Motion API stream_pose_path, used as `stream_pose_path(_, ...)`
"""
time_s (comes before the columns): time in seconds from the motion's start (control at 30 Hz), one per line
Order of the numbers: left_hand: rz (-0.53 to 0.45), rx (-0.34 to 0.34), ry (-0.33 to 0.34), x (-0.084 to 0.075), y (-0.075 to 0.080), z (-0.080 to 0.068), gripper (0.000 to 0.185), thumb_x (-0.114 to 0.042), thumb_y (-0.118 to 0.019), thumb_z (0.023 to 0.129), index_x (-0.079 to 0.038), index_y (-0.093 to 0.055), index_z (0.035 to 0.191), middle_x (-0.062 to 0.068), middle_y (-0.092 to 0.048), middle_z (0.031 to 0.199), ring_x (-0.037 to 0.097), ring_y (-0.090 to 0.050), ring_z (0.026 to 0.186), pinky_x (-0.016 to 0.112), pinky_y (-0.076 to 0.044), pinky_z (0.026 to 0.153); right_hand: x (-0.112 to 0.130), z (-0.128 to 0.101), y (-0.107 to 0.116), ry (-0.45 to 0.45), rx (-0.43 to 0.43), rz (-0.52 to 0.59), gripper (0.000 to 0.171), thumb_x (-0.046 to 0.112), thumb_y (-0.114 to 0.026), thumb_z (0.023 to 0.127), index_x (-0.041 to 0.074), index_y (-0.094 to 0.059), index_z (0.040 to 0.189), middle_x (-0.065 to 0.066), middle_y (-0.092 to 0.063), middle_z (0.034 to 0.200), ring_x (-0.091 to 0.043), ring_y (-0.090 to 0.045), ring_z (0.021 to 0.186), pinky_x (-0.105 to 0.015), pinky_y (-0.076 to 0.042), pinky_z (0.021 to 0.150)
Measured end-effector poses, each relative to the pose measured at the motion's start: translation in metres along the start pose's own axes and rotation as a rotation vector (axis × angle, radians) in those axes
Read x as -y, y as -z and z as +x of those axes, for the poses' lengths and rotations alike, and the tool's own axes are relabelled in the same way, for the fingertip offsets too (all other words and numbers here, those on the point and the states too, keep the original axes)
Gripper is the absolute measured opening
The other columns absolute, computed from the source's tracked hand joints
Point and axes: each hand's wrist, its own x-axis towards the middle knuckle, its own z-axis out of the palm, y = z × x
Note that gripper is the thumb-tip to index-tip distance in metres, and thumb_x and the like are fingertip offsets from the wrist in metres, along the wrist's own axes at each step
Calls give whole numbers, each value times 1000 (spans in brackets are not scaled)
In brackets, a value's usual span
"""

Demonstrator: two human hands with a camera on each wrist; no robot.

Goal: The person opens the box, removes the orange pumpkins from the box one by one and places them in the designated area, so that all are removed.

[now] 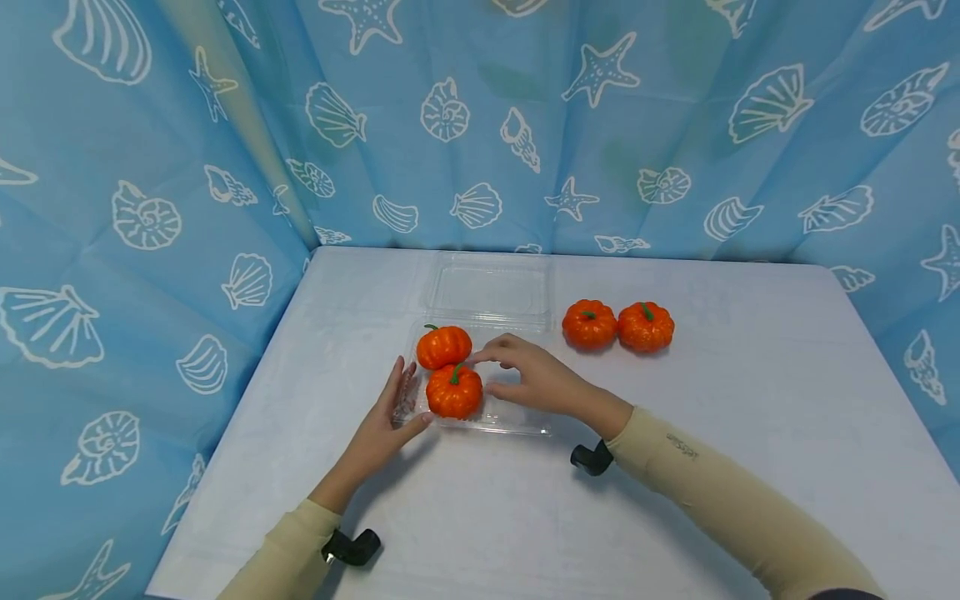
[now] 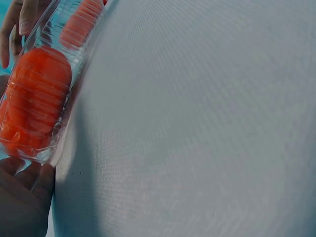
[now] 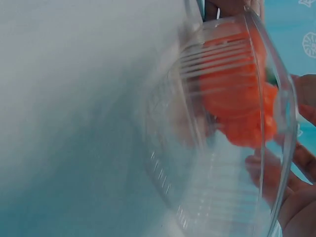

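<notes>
**Head view: a half-filled layout being attended from both sides**

The scene is being backed by a blue curtain printed with white shells and starfish (image 1: 480,50). Below, a table covered in white cloth (image 1: 480,517) is being occupied by a clear, rectangular plastic container (image 1: 517,421), its ribbed lid (image 1: 491,287) being left folded back. The container's left side is being flanked by the left hand (image 1: 386,433), fingers straight and spread. Over its right half the right hand (image 1: 536,375) is being held, fingers lightly bent, thumb and forefinger wide apart; whether anything is being touched cannot be told. In the left half, a glossy orange rear pumpkin (image 1: 444,347) and a matching front pumpkin (image 1: 454,398) are being contained; two more pumpkins (image 1: 646,327) are being kept outside, right of the lid. Probably light, stiff and slippery pieces are being handled, best being grasped around their ribbed sides, the small green stem (image 1: 457,374) being avoided.
</notes>
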Motion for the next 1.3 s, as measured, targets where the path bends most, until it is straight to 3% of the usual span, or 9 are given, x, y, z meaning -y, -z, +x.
stream_pose_path(0.3,20,-1,-2,0,1,-1,102,-29,-75,94,-19,-3,166,3,-24,168,25,-19,155,58,-12,123,5,11,-12,5,55,22,49,26,-77,93,22,-63,139,-8,-55,137,-29,-58,122,-45,-54,99)
stream_pose_path(0.7,2,3,-17,-1,1,-1,101,-28,-74,94,-18,-2,165,6,-23,168,27,-18,155,58,-12,123,13,22,-21,0,114,-36,48,27,-79,91,25,-66,138,-7,-53,140,-24,-52,126,-39,-55,97)
stream_pose_path(1.3,9,6,-15,-1,0,-1,98,-23,-72,96,-18,-3,165,7,-23,168,28,-18,155,58,-10,123,16,19,-21,-29,141,-114,42,23,-80,89,24,-69,130,-7,-50,140,-25,-55,122,-41,-52,102)
